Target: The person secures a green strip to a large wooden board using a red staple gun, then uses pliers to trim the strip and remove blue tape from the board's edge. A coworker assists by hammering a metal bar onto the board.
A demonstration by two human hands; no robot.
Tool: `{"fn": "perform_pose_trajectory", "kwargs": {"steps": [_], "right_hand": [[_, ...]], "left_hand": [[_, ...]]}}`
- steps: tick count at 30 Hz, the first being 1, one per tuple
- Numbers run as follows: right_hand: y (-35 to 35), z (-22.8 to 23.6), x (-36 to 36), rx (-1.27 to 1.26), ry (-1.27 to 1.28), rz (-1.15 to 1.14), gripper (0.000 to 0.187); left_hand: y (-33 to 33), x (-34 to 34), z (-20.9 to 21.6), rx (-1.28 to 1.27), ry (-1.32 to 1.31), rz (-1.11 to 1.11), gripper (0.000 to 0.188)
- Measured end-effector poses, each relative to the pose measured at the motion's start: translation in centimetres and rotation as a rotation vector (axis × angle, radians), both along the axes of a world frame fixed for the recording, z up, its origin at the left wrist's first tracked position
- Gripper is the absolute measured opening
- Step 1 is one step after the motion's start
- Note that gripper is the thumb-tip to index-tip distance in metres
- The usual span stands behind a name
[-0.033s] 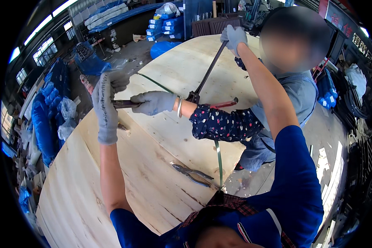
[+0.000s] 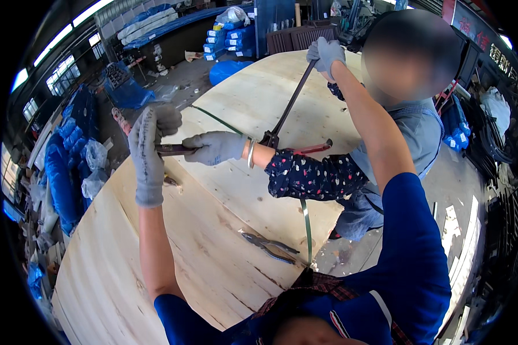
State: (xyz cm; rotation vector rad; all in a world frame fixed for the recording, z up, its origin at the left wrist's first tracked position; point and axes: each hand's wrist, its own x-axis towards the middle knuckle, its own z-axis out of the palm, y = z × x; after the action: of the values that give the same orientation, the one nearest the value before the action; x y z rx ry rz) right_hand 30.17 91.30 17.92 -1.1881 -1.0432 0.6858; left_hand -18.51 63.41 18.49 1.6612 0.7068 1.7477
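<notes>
A long-handled strapping tool [image 2: 270, 138] stands over the wooden board stack [image 2: 213, 195], where a green strap [image 2: 218, 119] runs across the top. My right hand [image 2: 328, 53], in a grey glove, is closed round the upper end of its raised handle. On the left, my gloved left hand [image 2: 148, 152] is closed at the end of a second dark handle [image 2: 175, 149] that lies nearly level. A co-worker's gloved hand [image 2: 216, 148] grips that same handle just right of mine. Beside the tool's head shows a red handle [image 2: 313, 148]. Pliers [image 2: 269, 246] lie on the near boards.
The co-worker [image 2: 406, 132] stands at the right side of the stack, a floral sleeve [image 2: 313, 172] reaching across it. Blue-wrapped bundles [image 2: 69, 155] lie along the left, more blue packs [image 2: 230, 39] at the back. Dark metal lengths [image 2: 498, 224] are heaped at far right.
My left hand has come slightly down with its handle end. My right hand and the co-worker's gripping hand stay almost where they were.
</notes>
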Motion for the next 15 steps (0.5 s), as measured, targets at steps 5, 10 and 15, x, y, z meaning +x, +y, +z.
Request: {"fn": "perform_pose_trajectory", "kwargs": {"steps": [5,10,15], "right_hand": [[1.7,0.4,-2.0,-0.030,0.688,0.673,0.055],[1.5,2.2,-1.9,-0.078,0.560,0.771,0.070],[-0.4,4.1,-5.1,-0.136,0.485,0.467,0.068]], "left_hand": [[-2.7,-1.6,1.6,-0.103,0.186,-0.027,0.045],[-4.9,-1.1,0.4,-0.090,0.218,0.079,0.053],[-5.4,-2.2,-0.5,-0.044,0.312,0.122,0.065]]}}
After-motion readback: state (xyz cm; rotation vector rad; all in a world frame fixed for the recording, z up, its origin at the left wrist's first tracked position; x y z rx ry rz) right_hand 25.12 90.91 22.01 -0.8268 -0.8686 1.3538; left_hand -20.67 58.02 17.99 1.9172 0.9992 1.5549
